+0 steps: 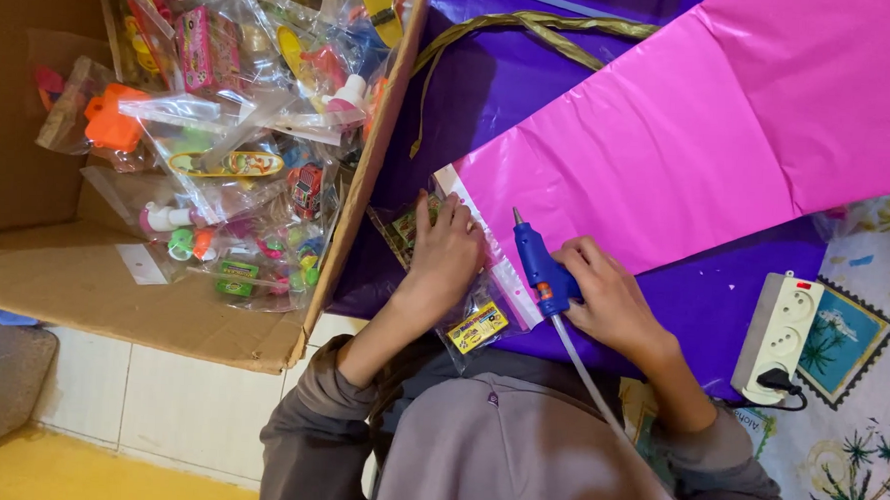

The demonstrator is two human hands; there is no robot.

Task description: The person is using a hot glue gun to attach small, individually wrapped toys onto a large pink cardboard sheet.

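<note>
Purple sheet (700, 298) underlies right hand (611, 300) gripping glue gun (543, 268), left hand (445, 255) flat on packet (477, 325).

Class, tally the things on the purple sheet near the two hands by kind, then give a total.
Blue glue gun: 1
Pink sheet: 1
White power strip: 1
Clear toy packet under the left hand: 1
Total: 4

A clear plastic packet (467, 315) with a small yellow label (478, 327) lies near centre, under the left hand (445, 255). Far left, an open cardboard box (147, 299) holds many clear packets of bright toys (241, 164); one white blank label (141, 264) sits on its flap.
</note>
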